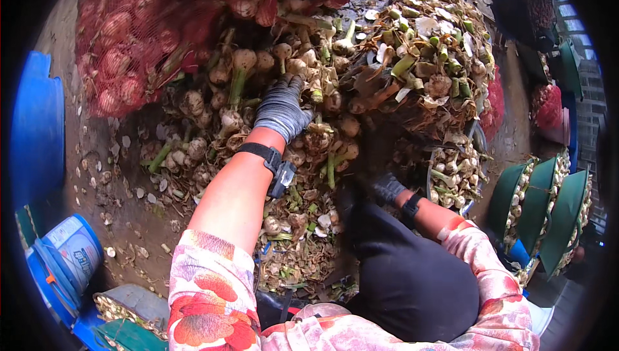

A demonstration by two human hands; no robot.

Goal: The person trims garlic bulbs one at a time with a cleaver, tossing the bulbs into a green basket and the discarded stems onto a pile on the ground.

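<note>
My left hand [284, 111], in a grey glove, reaches into a heap of garlic bulbs [244, 61] with green and tan stems. Its fingers curl over a garlic bulb in the heap, mostly hidden beneath the hand. Low beside my dark-clad knee is my right hand [389, 190], also gloved. Shadow and the knee hide its fingers, so what it holds does not show. Close to it stands a container of trimmed garlic bulbs [456, 174]. Below my left forearm lie cut stems and dry skins [300, 254].
Red mesh sacks of garlic [122, 48] stand at the far left. A mound of stem cuttings [425, 48] rises at the far right. Green tubs of garlic [535, 203] line the right side. A blue bucket [71, 254] and blue barrel [39, 132] are at left.
</note>
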